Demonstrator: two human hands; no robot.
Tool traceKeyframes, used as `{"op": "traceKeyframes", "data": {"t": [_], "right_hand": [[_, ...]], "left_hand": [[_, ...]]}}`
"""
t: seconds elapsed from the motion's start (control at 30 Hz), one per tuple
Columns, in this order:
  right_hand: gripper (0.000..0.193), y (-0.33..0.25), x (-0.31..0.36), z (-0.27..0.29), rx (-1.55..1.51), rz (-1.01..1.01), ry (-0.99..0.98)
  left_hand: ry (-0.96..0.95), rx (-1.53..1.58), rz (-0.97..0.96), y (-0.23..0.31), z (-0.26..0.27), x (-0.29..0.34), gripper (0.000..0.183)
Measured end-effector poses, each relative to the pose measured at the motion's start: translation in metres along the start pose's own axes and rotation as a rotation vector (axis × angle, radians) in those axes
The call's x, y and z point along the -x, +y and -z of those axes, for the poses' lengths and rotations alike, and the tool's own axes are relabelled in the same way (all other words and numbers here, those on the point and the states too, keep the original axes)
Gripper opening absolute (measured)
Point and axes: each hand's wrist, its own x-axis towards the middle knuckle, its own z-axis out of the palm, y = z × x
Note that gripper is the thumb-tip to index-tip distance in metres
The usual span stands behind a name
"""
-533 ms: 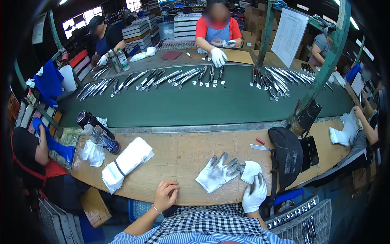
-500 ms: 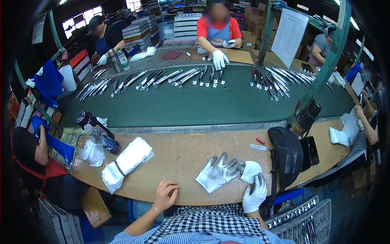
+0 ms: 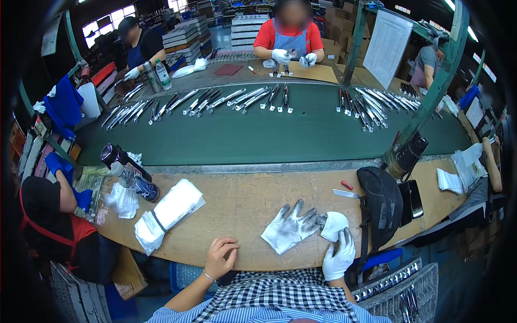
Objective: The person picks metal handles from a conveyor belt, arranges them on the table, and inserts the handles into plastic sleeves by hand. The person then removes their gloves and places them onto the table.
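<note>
My bare left hand [image 3: 221, 255] rests at the near edge of the table, its fingers loosely bent, the thumb apart and nothing in it. In a white glove, my right hand [image 3: 339, 255] lies at the same edge, fingers stretched and thumb apart. Its fingertips touch or nearly touch the lower edge of a small rounded white cloth piece [image 3: 334, 225]. To the left of that piece, an unworn white work glove [image 3: 291, 228] lies flat, with grey smudges on its fingers. The glove's fingertips reach the cloth piece.
A strapped white bundle [image 3: 171, 214], bottles [image 3: 141, 185] and crumpled plastic [image 3: 123, 202] occupy the left. Right are a black bag [image 3: 380, 202], phone [image 3: 414, 198], blade [image 3: 346, 193] and red object [image 3: 347, 184]. Beyond, a green belt [image 3: 231, 142] carries several shiny metal tools [image 3: 371, 110]. Co-workers surround it.
My hands have stayed put. Across the belt, the co-worker in red has drawn a gloved hand back from the belt, and two dark metal pieces now stand near that person's hands.
</note>
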Motion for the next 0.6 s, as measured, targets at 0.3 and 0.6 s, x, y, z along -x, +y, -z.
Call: {"op": "traceKeyframes", "data": {"t": [0.3, 0.6], "right_hand": [[0.052, -0.0002, 0.0000, -0.0014, 0.018, -0.008, -0.008], [0.051, 0.0000, 0.0007, -0.0021, 0.020, -0.008, -0.005]], "left_hand": [[-0.001, 0.025, 0.014, -0.0031, -0.0013, 0.0012, 0.010], [0.007, 0.023, 0.019, -0.0024, -0.0012, 0.0009, 0.010]]}}
